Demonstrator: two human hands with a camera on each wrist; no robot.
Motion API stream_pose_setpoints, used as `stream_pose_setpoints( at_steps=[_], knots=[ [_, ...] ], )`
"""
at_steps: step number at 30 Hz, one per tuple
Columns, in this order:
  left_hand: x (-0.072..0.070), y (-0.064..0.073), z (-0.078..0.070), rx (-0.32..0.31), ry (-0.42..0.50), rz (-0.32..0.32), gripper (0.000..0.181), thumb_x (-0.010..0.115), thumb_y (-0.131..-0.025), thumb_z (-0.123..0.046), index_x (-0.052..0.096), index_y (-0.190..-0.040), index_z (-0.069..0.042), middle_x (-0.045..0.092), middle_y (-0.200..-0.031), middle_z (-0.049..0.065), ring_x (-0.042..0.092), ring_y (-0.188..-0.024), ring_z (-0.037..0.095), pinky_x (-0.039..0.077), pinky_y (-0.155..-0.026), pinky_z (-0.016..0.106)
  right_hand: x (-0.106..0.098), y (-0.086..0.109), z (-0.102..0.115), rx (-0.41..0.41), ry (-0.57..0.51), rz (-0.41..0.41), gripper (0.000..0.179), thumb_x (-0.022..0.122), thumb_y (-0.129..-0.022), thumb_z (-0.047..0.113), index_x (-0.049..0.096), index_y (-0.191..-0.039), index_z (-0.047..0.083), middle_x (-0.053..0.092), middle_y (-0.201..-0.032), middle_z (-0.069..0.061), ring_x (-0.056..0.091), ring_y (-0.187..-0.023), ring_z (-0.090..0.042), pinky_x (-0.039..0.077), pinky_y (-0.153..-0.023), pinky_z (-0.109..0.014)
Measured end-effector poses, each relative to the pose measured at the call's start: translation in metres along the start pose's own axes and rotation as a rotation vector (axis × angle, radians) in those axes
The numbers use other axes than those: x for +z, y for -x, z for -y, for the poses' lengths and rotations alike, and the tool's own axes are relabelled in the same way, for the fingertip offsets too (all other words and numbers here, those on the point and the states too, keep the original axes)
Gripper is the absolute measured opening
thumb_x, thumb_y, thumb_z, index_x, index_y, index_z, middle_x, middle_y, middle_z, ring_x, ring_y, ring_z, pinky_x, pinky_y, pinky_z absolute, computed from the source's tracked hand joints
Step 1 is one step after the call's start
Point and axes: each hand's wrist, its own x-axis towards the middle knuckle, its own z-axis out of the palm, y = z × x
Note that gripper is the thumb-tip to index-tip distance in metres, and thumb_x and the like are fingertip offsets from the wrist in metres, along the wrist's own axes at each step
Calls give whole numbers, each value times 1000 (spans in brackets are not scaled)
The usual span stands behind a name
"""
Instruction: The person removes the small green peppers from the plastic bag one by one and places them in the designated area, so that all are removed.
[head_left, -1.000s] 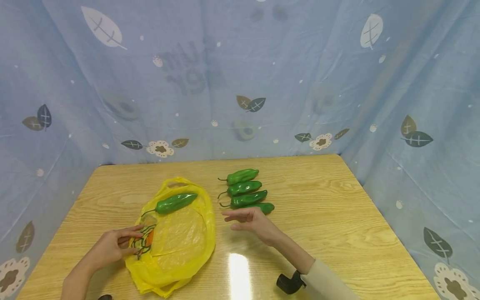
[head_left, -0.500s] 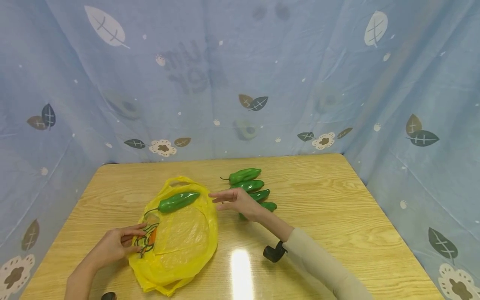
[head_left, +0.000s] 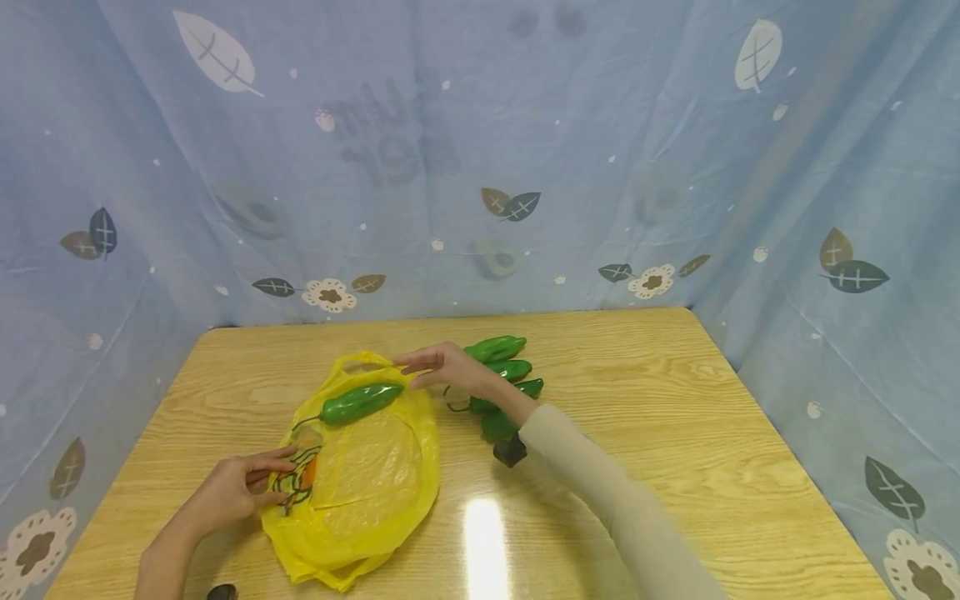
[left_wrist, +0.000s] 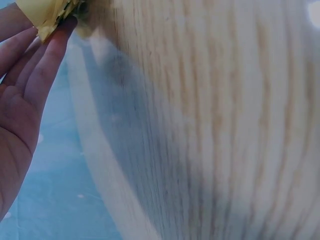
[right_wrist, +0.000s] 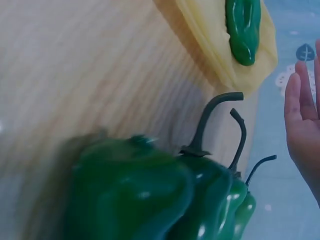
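A yellow plastic bag (head_left: 420, 500) lies spread on the table, its rim raised, with a green chili pepper (head_left: 362, 404) inside the rim near the far end. My left hand (head_left: 228, 496) pinches the bag's left edge by a printed patch; in the left wrist view, yellow plastic (left_wrist: 45, 15) sits between the thumb and fingers. My right hand (head_left: 448, 368), fingers extended and holding nothing, reaches to the bag's far right rim. Several green peppers (head_left: 498, 347) lie in a row under and beside the right forearm, which partly hides them; their stems show in the right wrist view.
A wooden table (head_left: 675, 433) carries everything, with its surface showing wide to the right. A blue patterned curtain (head_left: 570, 150) closes off the back and both sides. A black wrist mount (head_left: 510, 450) hangs under the right wrist, close over the nearest pepper.
My right hand has moved away from the person and left, from beside the pepper row to the bag's far right rim. The left hand stays on the bag, and the view shifts slightly.
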Motion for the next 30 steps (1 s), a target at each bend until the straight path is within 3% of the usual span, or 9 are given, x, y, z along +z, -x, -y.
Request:
stream_pose_setpoints(
  at_steps=[4,11,18,23,26,30],
  knots=[
    [-2,2,1,21,0,0,39,79,-78,-17,69,-112,-1,49,-137,25,49,-119,44,54,-90,39,3,-16,1,3,46,-5,44,63,-90,-4,55,-133,-2,54,-136,-15,52,-124,-29,51,-97,-28],
    [-1,4,3,37,-10,-5,38,79,-78,-19,69,-112,-3,50,-136,26,53,-117,27,54,-90,38,1,-37,-4,23,172,33,46,67,-86,-5,56,-131,-5,56,-132,-19,53,-123,-29,46,-104,-31],
    [0,4,1,18,15,-10,40,80,-77,-17,69,-111,-1,49,-136,27,51,-116,44,55,-89,38,3,-49,-15,88,348,27,48,72,-83,-1,59,-129,-1,57,-133,-12,53,-124,-26,47,-102,-27],
    [0,4,1,10,16,-5,40,80,-77,-19,69,-111,-2,50,-136,26,54,-117,35,55,-89,38,14,-53,-23,118,427,-27,50,76,-79,-1,62,-127,2,57,-134,-11,51,-125,-26,46,-104,-28],
    [0,4,1,15,10,-2,39,80,-77,-19,70,-111,-3,49,-136,27,54,-117,31,55,-89,38,20,-55,-25,101,440,-52,52,77,-78,-2,62,-127,1,57,-134,-10,51,-126,-24,43,-107,-28],
    [0,5,1,16,8,-7,39,80,-77,-18,70,-111,-2,49,-136,28,53,-117,39,55,-89,38,23,-56,-20,37,428,-84,53,76,-78,-2,61,-129,2,59,-132,-9,53,-123,-20,43,-106,-26]
  ],
)
